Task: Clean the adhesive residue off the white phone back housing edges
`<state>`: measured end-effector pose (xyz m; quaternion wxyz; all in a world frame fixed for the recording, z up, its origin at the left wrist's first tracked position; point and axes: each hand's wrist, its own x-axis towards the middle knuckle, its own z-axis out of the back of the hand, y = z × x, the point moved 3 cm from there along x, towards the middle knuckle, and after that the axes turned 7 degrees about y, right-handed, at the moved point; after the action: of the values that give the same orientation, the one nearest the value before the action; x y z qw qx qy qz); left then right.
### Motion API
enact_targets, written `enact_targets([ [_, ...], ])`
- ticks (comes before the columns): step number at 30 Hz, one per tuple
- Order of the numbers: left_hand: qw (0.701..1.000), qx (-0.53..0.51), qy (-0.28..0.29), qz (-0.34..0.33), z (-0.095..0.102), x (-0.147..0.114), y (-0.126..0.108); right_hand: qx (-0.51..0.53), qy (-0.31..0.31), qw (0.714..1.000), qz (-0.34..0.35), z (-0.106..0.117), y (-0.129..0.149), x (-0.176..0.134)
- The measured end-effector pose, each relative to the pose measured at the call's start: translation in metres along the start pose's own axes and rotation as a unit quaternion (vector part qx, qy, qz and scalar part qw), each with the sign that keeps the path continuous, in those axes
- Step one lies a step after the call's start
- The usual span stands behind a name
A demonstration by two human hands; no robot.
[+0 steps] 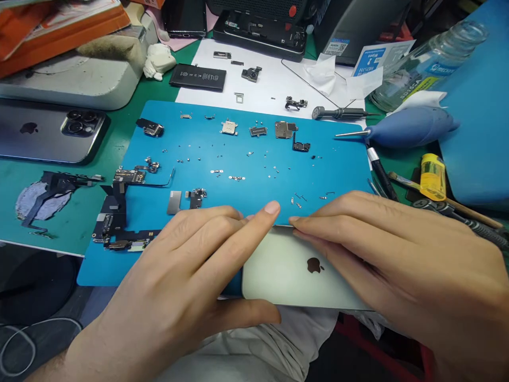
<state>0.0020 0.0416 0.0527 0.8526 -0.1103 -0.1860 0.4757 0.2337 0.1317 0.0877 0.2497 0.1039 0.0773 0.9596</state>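
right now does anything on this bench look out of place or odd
The white phone shell under both hands overhangs the near edge of the blue mat instead of lying flat on it. Tiny screws lie loose, uncontained, across the mat.

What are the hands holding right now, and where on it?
Both hands hold the white phone: left hand at its left edge, right hand along its top and right side.

A phone repair workshop: a blue work mat strewn with tiny screws, a screwdriver and a loose battery.
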Motion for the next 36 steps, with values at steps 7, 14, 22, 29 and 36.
enact_targets([
  [7,1.000,-0.008,0.005,0.002,0.000,-0.002,0.001,-0.007,-0.018,1.000,-0.013,-0.003,0.005,0.001],
  [14,1.000,0.013,0.005,0.000,0.001,-0.001,0.001,0.027,-0.032,0.999,-0.006,-0.003,0.002,-0.002],
  [22,1.000,-0.004,0.004,0.001,0.002,-0.002,0.002,0.032,-0.051,0.998,-0.002,-0.006,0.005,0.000],
  [29,0.998,0.025,0.035,-0.039,0.006,0.003,0.005,0.110,-0.069,0.991,0.003,-0.012,-0.002,-0.002],
  [36,0.995,0.059,0.030,-0.071,0.008,0.008,0.007,0.140,-0.064,0.988,-0.017,-0.009,-0.005,-0.004],
])
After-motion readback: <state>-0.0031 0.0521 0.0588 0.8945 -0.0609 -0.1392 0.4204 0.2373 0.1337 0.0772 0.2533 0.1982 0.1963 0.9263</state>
